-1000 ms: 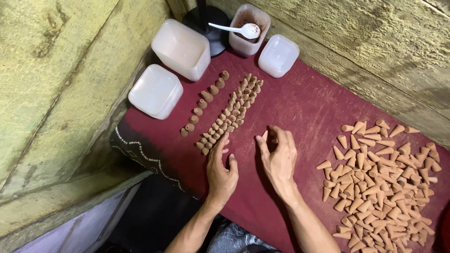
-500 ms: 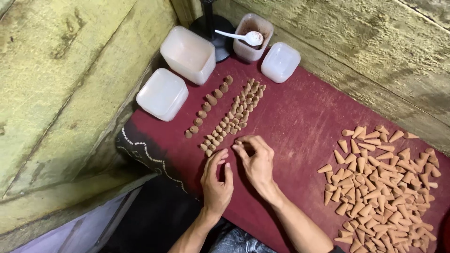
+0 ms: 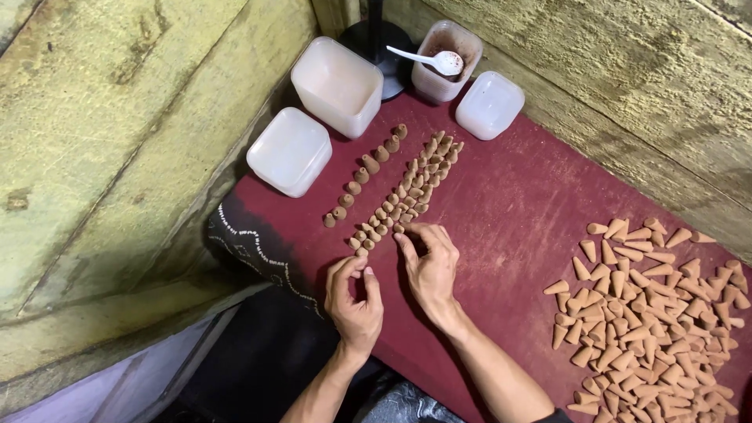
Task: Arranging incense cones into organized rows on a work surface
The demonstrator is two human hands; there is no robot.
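Small brown clay cones stand upright in tight rows [image 3: 409, 188] on a dark red cloth [image 3: 517, 204], with a looser line of rounder pieces [image 3: 366, 174] beside them. My right hand [image 3: 429, 265] reaches to the near end of the rows, its fingertips pinched on a cone there. My left hand [image 3: 355, 301] rests just left of it with fingers curled against the thumb; whatever is inside is hidden. A big loose pile of cones [image 3: 650, 313] lies on the cloth at the right.
Two white lidded tubs [image 3: 290, 150] [image 3: 337, 84] and a white lid [image 3: 489, 104] stand at the back. A tub of reddish powder [image 3: 445, 63] holds a white spoon [image 3: 427, 57]. A dark round stand base [image 3: 376, 39] is behind; rough wooden walls close in left and back.
Both hands have moved left from the middle of the cloth to the near end of the cone rows. The right hand's fingertips now touch the row's end.
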